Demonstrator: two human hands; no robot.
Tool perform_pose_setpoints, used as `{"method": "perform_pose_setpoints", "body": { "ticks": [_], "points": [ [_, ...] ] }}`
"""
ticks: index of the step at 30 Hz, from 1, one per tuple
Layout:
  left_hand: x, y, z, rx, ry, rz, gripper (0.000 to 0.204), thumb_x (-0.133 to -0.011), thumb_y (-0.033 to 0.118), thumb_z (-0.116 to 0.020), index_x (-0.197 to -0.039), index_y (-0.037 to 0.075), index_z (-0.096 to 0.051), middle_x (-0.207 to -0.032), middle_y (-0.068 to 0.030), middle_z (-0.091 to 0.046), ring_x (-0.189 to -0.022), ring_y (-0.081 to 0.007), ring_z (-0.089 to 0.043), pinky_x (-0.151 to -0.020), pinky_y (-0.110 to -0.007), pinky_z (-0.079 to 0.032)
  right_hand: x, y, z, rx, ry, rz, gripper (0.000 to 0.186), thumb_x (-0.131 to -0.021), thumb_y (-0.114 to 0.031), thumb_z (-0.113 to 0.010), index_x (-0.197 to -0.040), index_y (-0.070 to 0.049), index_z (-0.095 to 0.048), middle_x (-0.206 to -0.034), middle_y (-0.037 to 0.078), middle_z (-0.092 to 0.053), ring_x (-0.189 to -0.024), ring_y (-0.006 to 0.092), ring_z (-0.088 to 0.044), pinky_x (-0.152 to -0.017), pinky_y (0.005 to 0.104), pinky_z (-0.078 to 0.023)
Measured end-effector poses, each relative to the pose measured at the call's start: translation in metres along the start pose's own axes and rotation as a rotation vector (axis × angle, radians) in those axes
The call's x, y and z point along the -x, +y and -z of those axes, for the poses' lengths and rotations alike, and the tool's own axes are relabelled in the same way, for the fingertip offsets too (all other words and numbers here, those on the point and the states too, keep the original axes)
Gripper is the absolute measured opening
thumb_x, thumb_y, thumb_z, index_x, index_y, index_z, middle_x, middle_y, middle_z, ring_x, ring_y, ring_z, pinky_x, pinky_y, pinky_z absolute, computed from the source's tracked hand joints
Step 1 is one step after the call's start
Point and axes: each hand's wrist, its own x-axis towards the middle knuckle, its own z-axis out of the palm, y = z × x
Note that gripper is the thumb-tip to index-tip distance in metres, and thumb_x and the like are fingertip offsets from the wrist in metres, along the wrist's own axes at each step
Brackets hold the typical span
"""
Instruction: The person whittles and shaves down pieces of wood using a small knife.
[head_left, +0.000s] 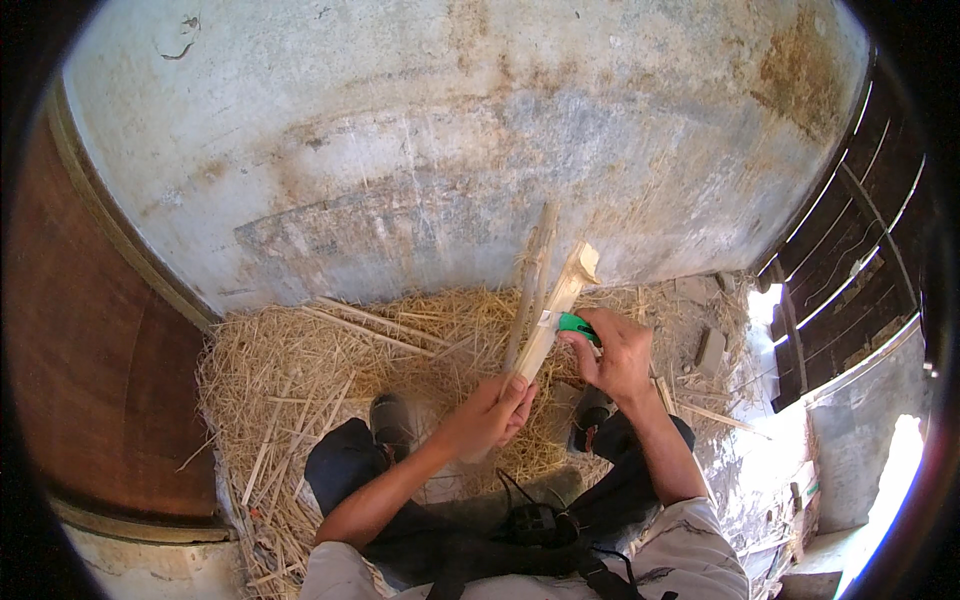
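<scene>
My left hand [495,415] is closed round the lower end of a pale split wood strip [568,285], which slants up and right and has a raised curl near its top. My right hand [615,355] grips a green-handled utility knife [572,325], its blade against the middle of the strip. Behind the held piece, longer, duller sticks [543,230] stand upright; their lower ends are hidden.
Straw and thin wood strips [290,380] cover the floor around my feet, below a stained wall [420,170]. A brown wooden panel [120,340] stands at left, a dark slatted panel [850,250] at right. A block [710,350] lies right of my hands.
</scene>
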Motion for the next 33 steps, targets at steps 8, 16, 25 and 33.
{"method": "perform_pose_setpoints", "body": {
  "ticks": [8,16,25,33],
  "points": [
    [-0.003,-0.027,0.002,-0.118,0.039,0.037,0.066,-0.113,0.065,-0.034,-0.117,0.005,-0.06,-0.084,0.0037,-0.054,-0.07,-0.0072,-0.046,-0.063,-0.027,-0.042,-0.009,0.02,0.013,0.123,0.085,-0.097,0.022,-0.093,-0.025,-0.081,-0.104,-0.007,-0.076,-0.086,0.013,-0.076,-0.069,0.0325,-0.074,-0.061,0.0403,-0.057],
    [-0.009,-0.019,-0.002,0.148,0.082,0.067,0.045,-0.118,0.052,-0.036,-0.101,0.011,-0.047,-0.076,0.0068,-0.036,-0.057,-0.0037,-0.034,-0.049,-0.025,-0.032,-0.005,0.033,0.002,-0.302,-0.198,-0.42,0.017,-0.102,-0.021,-0.072,-0.105,-0.005,-0.073,-0.075,0.013,-0.065,-0.062,0.0223,-0.06,-0.063,0.0376,-0.05],
    [-0.017,-0.025,0.007,-0.22,0.2,-0.164,0.046,-0.117,0.049,-0.04,-0.119,0.005,-0.054,-0.074,0.0015,-0.047,-0.058,-0.009,-0.045,-0.054,-0.031,-0.038,-0.003,0.001,0.0,-0.465,-0.083,-0.518,0.025,-0.093,-0.021,-0.084,-0.107,-0.003,-0.075,-0.067,-0.002,-0.055,-0.062,0.0066,-0.044,-0.057,0.0276,-0.038],
    [-0.017,-0.019,-0.002,-0.587,0.3,-0.278,0.044,-0.116,0.042,-0.047,-0.124,-0.002,-0.053,-0.071,-0.0122,-0.056,-0.059,-0.0231,-0.054,-0.058,-0.043,-0.041,0.002,-0.002,-0.02,-0.505,0.068,-0.577,0.019,-0.094,-0.019,-0.084,-0.101,-0.003,-0.076,-0.07,-0.006,-0.058,-0.063,0.0029,-0.043,-0.055,0.0256,-0.034]
  ]
}}
